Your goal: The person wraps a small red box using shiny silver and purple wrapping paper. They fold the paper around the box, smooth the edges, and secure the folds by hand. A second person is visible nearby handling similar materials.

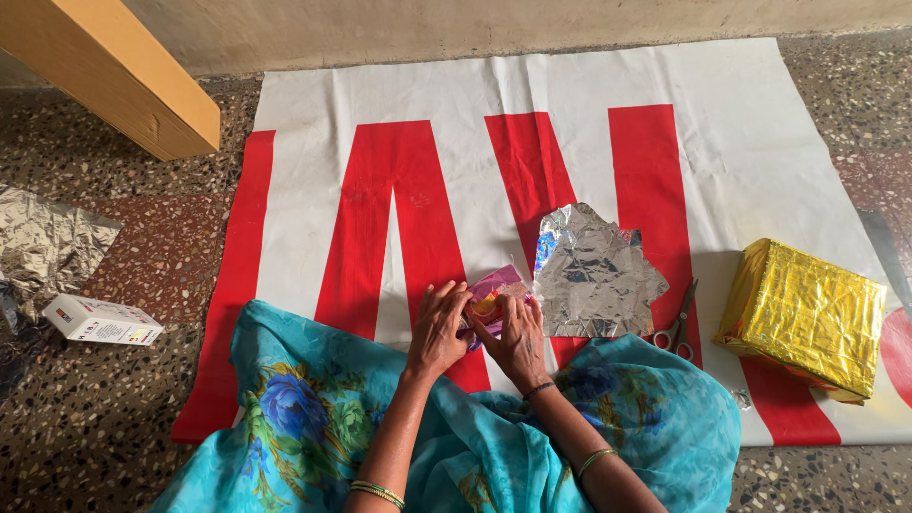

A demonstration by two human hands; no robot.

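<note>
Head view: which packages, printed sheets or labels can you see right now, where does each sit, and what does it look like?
Gold-wrapped box: right side of the sheet, blocky, shiny crinkled gold foil.
Small white carton: on the floor at left, flat rectangular, coloured print on its side.
Printed sheet: spread on the floor, white with big red shapes.
Small pink parcel: between both hands, shiny pink wrap.

A white sheet with broad red shapes (760,123) lies spread on the speckled floor (142,399). On it, at three o'clock, sits a box wrapped in gold foil (803,315), with scissors (677,328) just beside it toward the centre. At nine o'clock, off the sheet, lie a small white carton (100,320) and crumpled silver foil (47,242). A wooden beam (114,66) slants in at eleven o'clock.
</note>
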